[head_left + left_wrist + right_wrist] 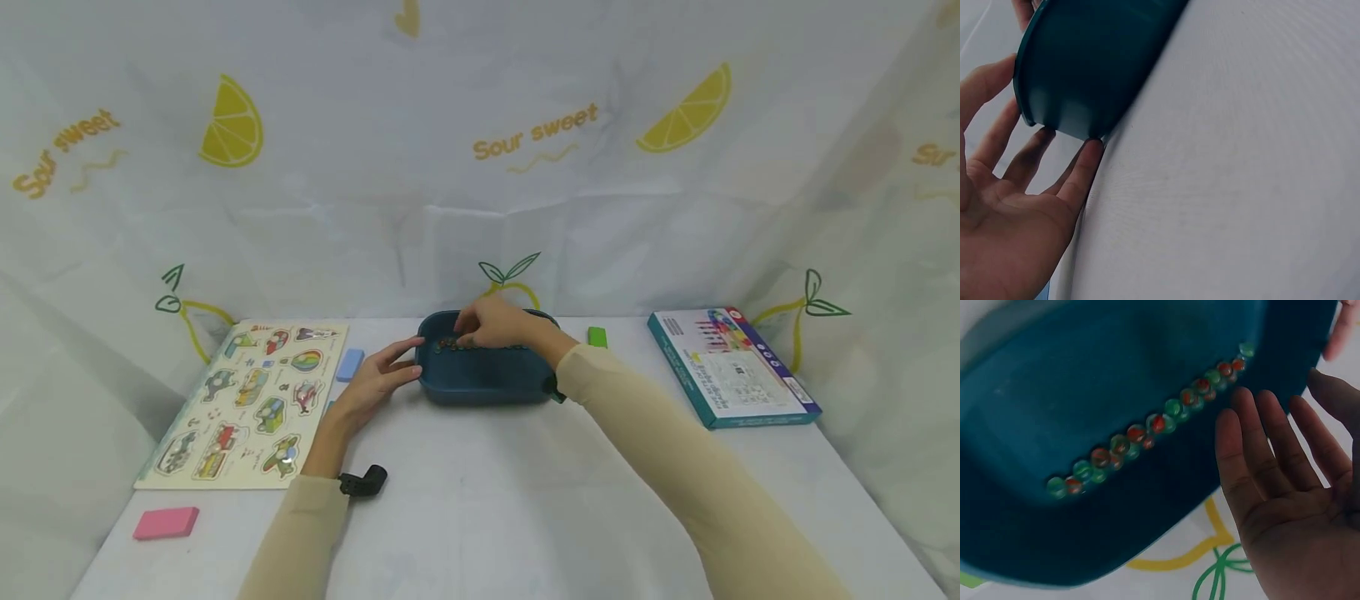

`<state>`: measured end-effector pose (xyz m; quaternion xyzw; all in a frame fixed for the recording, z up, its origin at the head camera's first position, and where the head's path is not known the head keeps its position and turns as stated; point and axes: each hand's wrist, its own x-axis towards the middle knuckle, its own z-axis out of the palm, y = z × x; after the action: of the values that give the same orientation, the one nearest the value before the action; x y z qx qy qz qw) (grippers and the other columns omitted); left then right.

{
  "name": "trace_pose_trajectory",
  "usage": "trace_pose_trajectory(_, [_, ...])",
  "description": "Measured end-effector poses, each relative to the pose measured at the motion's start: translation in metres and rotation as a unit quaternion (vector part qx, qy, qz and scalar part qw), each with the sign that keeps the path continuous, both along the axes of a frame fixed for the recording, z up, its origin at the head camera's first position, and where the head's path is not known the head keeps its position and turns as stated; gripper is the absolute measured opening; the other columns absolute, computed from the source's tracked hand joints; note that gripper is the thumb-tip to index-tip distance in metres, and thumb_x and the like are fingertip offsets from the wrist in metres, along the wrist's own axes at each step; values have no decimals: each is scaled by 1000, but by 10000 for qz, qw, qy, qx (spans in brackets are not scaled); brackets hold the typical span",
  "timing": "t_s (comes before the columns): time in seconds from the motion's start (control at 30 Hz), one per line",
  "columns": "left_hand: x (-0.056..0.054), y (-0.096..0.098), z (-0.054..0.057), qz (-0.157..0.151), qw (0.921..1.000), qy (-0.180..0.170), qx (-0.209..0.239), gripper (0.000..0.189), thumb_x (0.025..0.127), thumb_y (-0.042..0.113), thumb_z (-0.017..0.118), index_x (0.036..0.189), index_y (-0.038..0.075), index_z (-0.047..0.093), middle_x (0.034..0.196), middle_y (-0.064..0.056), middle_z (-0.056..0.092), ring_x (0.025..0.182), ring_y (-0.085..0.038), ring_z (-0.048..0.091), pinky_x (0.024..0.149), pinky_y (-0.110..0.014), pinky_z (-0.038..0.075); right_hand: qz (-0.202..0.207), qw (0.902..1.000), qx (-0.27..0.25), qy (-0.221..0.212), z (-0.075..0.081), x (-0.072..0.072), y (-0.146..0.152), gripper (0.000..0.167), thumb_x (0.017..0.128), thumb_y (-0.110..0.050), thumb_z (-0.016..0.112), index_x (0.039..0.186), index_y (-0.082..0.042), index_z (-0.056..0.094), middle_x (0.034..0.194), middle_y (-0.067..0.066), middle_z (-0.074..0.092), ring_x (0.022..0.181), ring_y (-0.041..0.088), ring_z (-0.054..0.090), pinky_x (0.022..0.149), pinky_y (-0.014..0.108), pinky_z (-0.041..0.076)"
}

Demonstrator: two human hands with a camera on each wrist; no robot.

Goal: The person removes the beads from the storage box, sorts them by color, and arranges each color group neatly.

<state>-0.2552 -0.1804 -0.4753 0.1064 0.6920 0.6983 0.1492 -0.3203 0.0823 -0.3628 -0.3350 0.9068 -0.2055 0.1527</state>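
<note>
A dark teal plastic basin (487, 396) stands at the far middle of the white table. Inside it, several glass marbles (1136, 433) with red and green swirls lie in a long row along one side of its floor. My left hand (371, 387) is at the basin's left end; in the left wrist view its spread fingertips touch the outer wall and rim. Over the basin's far side reaches my right hand (498, 323). Its fingers (1266, 469) extend loosely over the rim beside the marbles, and no marble shows in its palm.
Left of the basin lies a picture puzzle board (247, 400), with a blue block (350, 365) by its edge and a pink block (166, 523) nearer me. A green block (597, 337) sits right of the basin. Farther right is a flat printed box (735, 367). A cloth hangs behind.
</note>
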Motion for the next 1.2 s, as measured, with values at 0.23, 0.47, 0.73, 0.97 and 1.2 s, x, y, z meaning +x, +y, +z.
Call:
trace_pose_trajectory(0.23, [0,0,-2,23,10000,-5,63,62,103,14,69,160,15,46,176,-5,26,160,-38,32,132,-57,24,240,9972,696,94,-16,-10,-38,25,101,-16,71,122,-3,75,121,11,77,114,26,71,102,39,58])
trace_pose_trajectory(0.47, [-2,2,-5,-16,9999,-42,140,61,104,14,67,161,15,45,177,-5,25,161,-38,29,133,-58,21,266,9885,1400,515,-27,-11,-60,21,101,-11,69,120,-5,75,118,9,74,107,23,66,101,37,56])
trace_pose_trajectory(0.73, [-2,2,-4,39,9998,-50,173,60,104,13,66,160,15,46,178,-3,23,162,-37,28,134,-59,19,58,9862,1519,662,-28,-13,-78,17,104,-6,62,115,-3,76,107,11,75,89,20,58,91,36,56])
trace_pose_trajectory(0.97, [-2,3,-3,-8,9998,-14,195,60,104,13,66,161,14,45,177,-4,24,162,-37,27,134,-59,17,-66,9848,1641,564,-33,-16,-78,21,104,-5,63,121,-5,76,112,10,77,98,22,66,96,37,58])
trace_pose_trajectory(1.2, [-3,1,-6,49,9999,-19,151,60,105,12,65,161,15,45,178,-4,23,162,-37,28,134,-59,17,67,9858,1575,576,-32,-15,-75,26,102,-9,67,127,-4,72,119,11,75,107,24,69,101,38,58])
